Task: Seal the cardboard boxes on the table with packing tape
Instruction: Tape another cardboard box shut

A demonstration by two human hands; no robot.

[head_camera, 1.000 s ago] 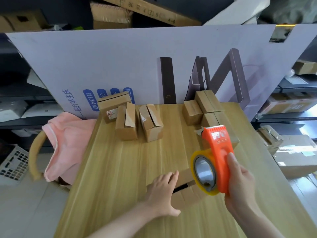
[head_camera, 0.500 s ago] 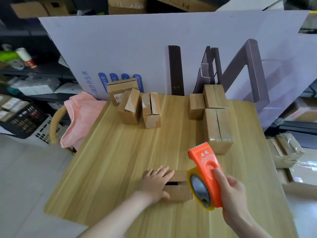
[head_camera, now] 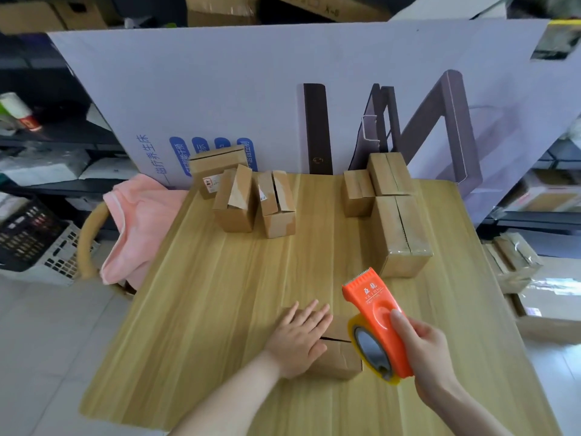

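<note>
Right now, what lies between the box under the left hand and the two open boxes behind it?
Only bare table, in the head view, between the near box under the left hand and the open boxes.

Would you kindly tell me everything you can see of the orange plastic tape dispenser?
The orange plastic tape dispenser has a serrated cutter at its far end, a printed logo, and a yellowish roll of packing tape on a grey core. The right hand grips it, tilted, beside the small cardboard box under the flat left hand.
</note>
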